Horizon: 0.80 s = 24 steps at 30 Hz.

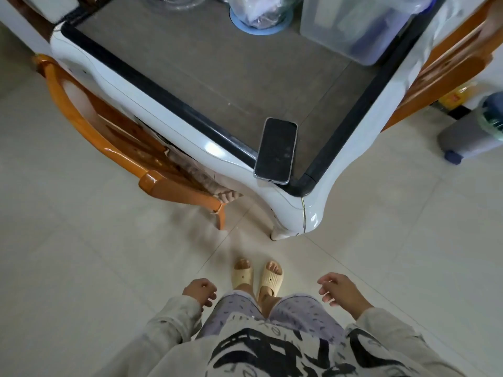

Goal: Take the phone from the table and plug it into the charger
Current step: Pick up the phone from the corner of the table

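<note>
A black phone [275,151] lies flat, screen up, on the near corner of the table [190,66], its lower end resting on the dark rim. My left hand [200,291] hangs low by my hip, fingers loosely curled, holding nothing. My right hand [337,289] also hangs low on the other side, fingers apart and empty. Both hands are well below and short of the phone. No charger is in view.
A wooden chair [114,148] is tucked under the table's left side, another chair [449,66] at the right. Clear plastic containers [353,25] and a jar [258,14] stand at the table's back. A grey bin [468,131] sits on the tiled floor at right.
</note>
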Motion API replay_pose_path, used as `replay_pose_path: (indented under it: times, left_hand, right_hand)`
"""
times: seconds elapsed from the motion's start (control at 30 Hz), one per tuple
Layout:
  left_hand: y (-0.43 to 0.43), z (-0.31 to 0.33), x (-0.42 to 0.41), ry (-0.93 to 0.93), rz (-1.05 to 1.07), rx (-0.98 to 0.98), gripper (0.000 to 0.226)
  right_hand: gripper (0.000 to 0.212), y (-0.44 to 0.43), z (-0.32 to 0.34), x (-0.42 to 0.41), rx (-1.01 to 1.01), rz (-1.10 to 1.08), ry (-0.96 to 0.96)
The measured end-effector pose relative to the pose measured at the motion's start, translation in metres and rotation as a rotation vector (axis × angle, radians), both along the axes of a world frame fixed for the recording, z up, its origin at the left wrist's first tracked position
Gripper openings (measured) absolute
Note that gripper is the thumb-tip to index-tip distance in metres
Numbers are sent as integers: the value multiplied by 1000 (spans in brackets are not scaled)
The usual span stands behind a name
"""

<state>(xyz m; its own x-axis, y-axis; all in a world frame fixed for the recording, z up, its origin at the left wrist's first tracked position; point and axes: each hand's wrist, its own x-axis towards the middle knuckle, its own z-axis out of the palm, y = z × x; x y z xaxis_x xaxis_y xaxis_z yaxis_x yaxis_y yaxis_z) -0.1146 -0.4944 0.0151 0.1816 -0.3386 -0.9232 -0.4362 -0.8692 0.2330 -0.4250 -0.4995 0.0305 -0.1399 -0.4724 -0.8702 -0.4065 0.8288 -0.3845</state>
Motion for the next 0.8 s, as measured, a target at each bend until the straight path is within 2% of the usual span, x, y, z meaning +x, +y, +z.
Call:
replay_pose_path:
  times: [0.1,0.23,0.33,0.4,0.5,0.6,0.67,0.8]
  left_hand:
    - [-29,15,-15,51,-4,-146,30]
    - [-88,48,-40,114,45,-513,39]
    - [-137,71,-63,136,-33,-670,26]
    - [-166,81,-78,-7,-137,-766,13]
    - [-203,94,-99,-254,-298,-907,23]
    - [-230,92,-118,-478,-508,-741,59]
    - [-237,87,-126,-561,-538,-604,81]
    - [-244,78,-136,-610,-511,-541,92]
  right_hand:
    - [21,3,-1,4,23,5,11]
    - [23,7,-1,10,55,70,25]
    - [22,10,0,8,75,78,34]
    - [21,11,1,3,75,55,36]
    - [20,16,3,-9,68,-28,40]
    - [22,24,4,-22,89,-96,51]
    - [22,30,4,-31,109,-110,59]
    - [21,43,7,-45,154,-143,54]
